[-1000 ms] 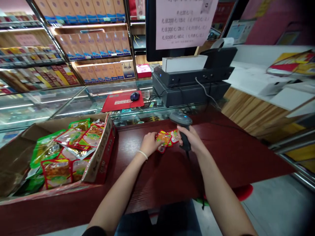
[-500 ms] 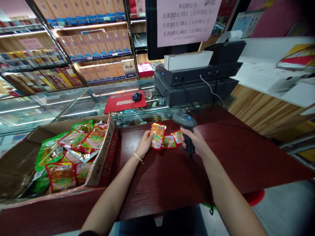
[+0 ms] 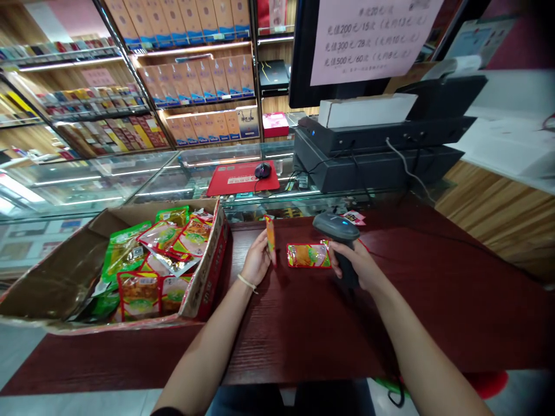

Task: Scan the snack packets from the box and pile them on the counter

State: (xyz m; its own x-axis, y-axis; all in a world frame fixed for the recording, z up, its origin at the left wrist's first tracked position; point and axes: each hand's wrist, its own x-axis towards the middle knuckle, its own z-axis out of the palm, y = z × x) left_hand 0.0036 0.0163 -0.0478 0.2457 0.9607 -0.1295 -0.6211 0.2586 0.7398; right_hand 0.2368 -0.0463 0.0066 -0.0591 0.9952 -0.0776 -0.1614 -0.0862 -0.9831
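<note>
Between the fingers of my left hand [image 3: 256, 260] is a small snack packet [image 3: 271, 240], turned edge-on above the table. My right hand [image 3: 358, 264] grips the handle of a dark barcode scanner [image 3: 336, 227], which shows a blue light on top. Just left of the scanner, another snack packet [image 3: 309, 255] lies flat, its right end partly covered by my right hand. Behind the scanner lies a small red and white packet [image 3: 353, 218]. An open cardboard box [image 3: 203, 280] at the left holds several red and green packets [image 3: 139, 296].
A dark red wooden table [image 3: 299, 335] bears these things. Behind it runs a glass display counter [image 3: 165, 179] with a red mouse pad [image 3: 229, 180] and mouse [image 3: 262, 170]. A black cash-register unit [image 3: 373, 164] stands at the back right, its cables hanging down.
My left hand has turned its packet from face-on to edge-on and lifted it away from the packets beside it. The scanner stays in my right hand. The whole view has shifted.
</note>
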